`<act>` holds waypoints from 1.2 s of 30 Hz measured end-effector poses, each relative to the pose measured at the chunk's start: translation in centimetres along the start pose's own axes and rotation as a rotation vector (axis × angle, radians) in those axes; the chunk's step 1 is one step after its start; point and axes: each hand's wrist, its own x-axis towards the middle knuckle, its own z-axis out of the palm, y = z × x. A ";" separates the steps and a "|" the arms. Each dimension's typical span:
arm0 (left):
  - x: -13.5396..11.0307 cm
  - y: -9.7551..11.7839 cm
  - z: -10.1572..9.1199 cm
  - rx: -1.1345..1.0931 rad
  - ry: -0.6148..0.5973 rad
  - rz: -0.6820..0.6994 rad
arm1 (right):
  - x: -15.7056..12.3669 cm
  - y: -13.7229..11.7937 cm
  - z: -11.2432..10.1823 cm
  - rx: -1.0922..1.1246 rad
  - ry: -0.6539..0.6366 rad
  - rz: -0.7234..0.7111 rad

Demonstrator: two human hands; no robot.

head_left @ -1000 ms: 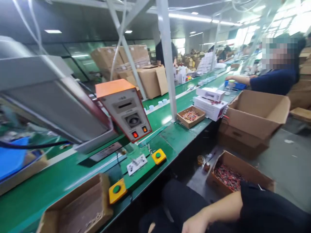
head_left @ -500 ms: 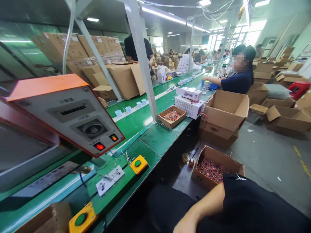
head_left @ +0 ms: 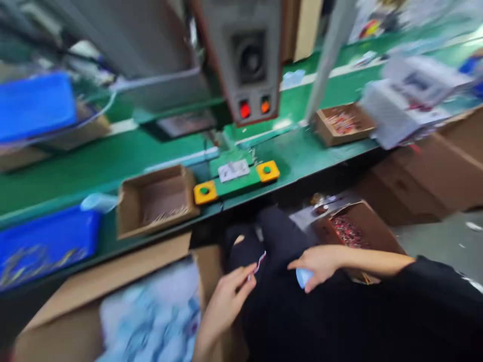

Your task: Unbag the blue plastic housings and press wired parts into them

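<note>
My left hand is closed in a pinch on a short red-and-white wire, whose free end sticks up past the fingertips. In my right hand is a light blue plastic cup, gripped between thumb and fingers and partly hidden by them. Both hands are over my lap, apart from each other. Below and left of my left hand is a large cardboard box with many light blue plastic parts, blurred. Near my right forearm stands a carton of small red wire pieces.
Ahead on the green bench stands a press with an orange-edged control box. Yellow button boxes flank its white fixture plate. Nearby are a cardboard tray, a blue tray and a small box of wires.
The view has swung left and down. Both hands now show, with the wire and the cup in them; before, only one forearm was visible. The box of blue parts has come into view.
</note>
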 end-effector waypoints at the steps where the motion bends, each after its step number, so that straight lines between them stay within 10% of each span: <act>1: -0.9 0.3 -0.3 -0.044 0.064 0.020 | 0.4 -0.1 -1.4 0.014 0.068 -0.047; 9: 1.1 3.9 0.6 -0.240 0.392 0.441 | 5.2 -3.3 -4.5 0.018 0.545 -0.421; 36: 1.6 2.6 3.6 -0.156 0.468 0.223 | 6.6 -2.1 -3.3 -0.113 0.692 -0.515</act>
